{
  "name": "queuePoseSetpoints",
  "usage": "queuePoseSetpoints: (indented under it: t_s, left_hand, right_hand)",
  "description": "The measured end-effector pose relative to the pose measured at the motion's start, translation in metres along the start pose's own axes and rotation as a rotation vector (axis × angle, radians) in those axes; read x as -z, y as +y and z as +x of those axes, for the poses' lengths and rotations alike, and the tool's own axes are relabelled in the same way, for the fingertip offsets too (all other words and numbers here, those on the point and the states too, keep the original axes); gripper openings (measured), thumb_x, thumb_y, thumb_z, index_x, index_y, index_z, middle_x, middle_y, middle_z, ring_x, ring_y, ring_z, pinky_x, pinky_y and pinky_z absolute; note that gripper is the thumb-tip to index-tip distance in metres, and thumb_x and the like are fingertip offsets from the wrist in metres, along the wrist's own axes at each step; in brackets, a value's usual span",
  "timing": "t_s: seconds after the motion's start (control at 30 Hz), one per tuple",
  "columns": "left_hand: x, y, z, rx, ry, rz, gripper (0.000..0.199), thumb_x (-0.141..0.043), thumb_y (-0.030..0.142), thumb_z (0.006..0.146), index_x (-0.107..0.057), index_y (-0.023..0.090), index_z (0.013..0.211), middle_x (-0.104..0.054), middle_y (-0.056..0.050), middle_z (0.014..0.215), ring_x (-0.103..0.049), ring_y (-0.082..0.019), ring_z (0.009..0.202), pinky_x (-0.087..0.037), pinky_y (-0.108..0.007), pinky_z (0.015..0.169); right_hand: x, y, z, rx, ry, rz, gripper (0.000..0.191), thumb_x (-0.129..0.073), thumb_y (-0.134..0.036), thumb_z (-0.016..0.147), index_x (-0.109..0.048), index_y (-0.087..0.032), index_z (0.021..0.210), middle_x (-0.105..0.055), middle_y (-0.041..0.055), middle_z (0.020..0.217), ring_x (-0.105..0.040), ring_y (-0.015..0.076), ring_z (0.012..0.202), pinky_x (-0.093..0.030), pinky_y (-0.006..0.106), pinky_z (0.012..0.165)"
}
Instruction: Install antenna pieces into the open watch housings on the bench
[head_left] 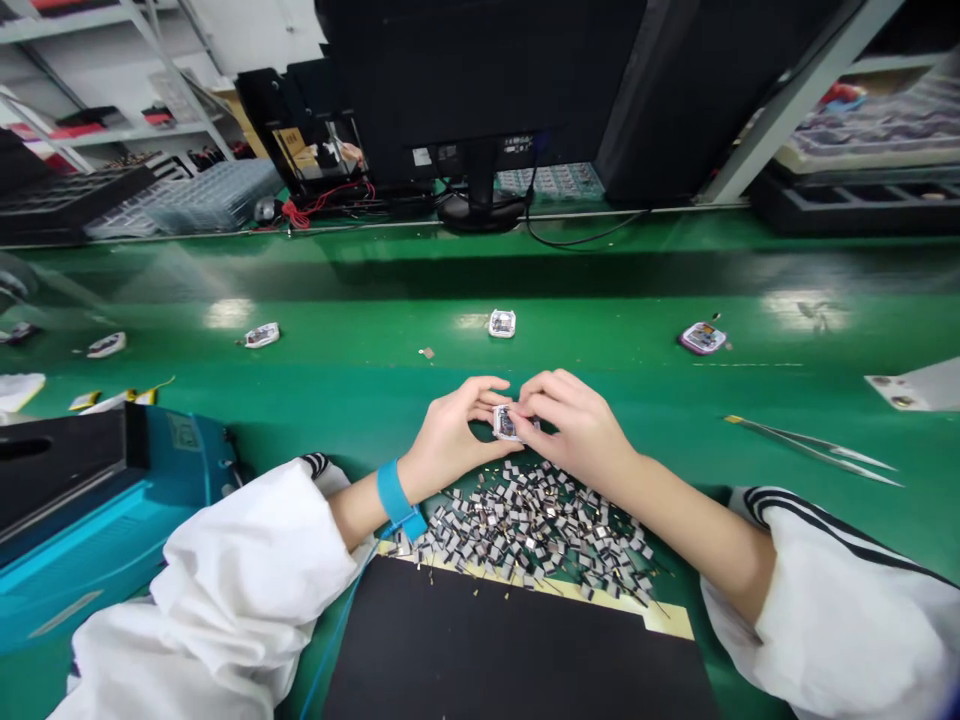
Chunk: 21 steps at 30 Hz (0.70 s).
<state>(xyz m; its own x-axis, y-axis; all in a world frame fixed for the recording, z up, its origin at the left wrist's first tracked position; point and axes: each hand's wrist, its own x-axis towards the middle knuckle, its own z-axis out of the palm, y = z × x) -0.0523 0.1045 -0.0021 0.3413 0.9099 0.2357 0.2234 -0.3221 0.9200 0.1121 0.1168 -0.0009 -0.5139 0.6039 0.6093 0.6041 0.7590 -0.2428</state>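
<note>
My left hand (450,432) and my right hand (571,425) meet above the green bench mat (480,335). Between their fingertips they pinch a small white-rimmed electronic module (507,423), partly hidden by my fingers. Just below my hands lies a loose heap of small dark-and-silver components (529,530) with thin wire leads. A blue wrist strap (395,497) circles my left wrist, and its blue cord runs down past the sleeve. Neither hand touches the heap as far as I can tell.
Several similar modules (502,323) lie spread across the mat. A pair of steel tweezers (814,450) rests to the right. A black pad (517,640) lies nearest me, a teal-and-black machine (97,500) stands left, and a monitor (480,100) stands beyond the mat.
</note>
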Motion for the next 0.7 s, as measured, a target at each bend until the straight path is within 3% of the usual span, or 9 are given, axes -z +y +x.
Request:
queuePoseSetpoints:
  t_s: [0.1, 0.2, 0.4, 0.57, 0.7]
  left_hand:
    - [-0.002, -0.004, 0.000, 0.039, -0.005, -0.027, 0.050, -0.070, 0.018, 0.058, -0.045, 0.015, 0.101, -0.061, -0.004, 0.089, -0.060, -0.012, 0.077, -0.051, -0.024, 0.074]
    - [-0.005, -0.008, -0.002, 0.030, -0.010, -0.050, 0.054, -0.073, 0.018, 0.054, -0.046, 0.014, 0.101, -0.061, -0.005, 0.088, -0.061, -0.014, 0.077, -0.051, -0.025, 0.073]
    - [-0.003, -0.014, 0.002, -0.027, -0.003, -0.059, 0.060, -0.075, 0.022, 0.052, -0.045, 0.014, 0.104, -0.062, -0.006, 0.087, -0.062, -0.015, 0.076, -0.052, -0.025, 0.072]
    - [0.003, -0.015, 0.006, -0.005, 0.020, -0.044, 0.067, -0.077, 0.025, 0.048, -0.046, 0.014, 0.106, -0.061, -0.006, 0.091, -0.060, -0.016, 0.079, -0.050, -0.026, 0.076]
    - [0.005, -0.012, 0.008, 0.023, 0.040, 0.012, 0.067, -0.077, 0.026, 0.049, -0.047, 0.015, 0.108, -0.061, -0.005, 0.092, -0.060, -0.018, 0.083, -0.049, -0.029, 0.080]
  right_hand:
    - [0.005, -0.002, -0.001, 0.174, -0.102, -0.278, 0.017, -0.047, -0.021, 0.080, -0.058, -0.014, 0.069, -0.056, 0.0042, 0.070, -0.042, 0.0140, 0.064, -0.035, 0.027, 0.060]
    - [0.011, -0.004, -0.001, 0.298, -0.158, -0.394, 0.022, -0.042, -0.019, 0.083, -0.058, -0.013, 0.069, -0.054, 0.0044, 0.064, -0.041, 0.0152, 0.060, -0.032, 0.029, 0.057]
    - [0.015, 0.002, 0.015, 0.405, -0.167, -0.292, 0.036, -0.027, -0.022, 0.089, -0.056, -0.012, 0.072, -0.053, 0.0061, 0.068, -0.047, 0.0144, 0.063, -0.034, 0.027, 0.059]
    - [0.010, 0.009, 0.033, 0.510, -0.196, -0.323, 0.039, -0.025, -0.025, 0.089, -0.052, -0.014, 0.064, -0.048, 0.0040, 0.059, -0.046, 0.0142, 0.055, -0.036, 0.027, 0.053]
    - [0.004, 0.016, 0.039, 0.649, -0.146, -0.270, 0.043, -0.018, -0.021, 0.090, -0.056, -0.016, 0.071, -0.056, 0.0051, 0.066, -0.051, 0.0152, 0.061, -0.041, 0.031, 0.061]
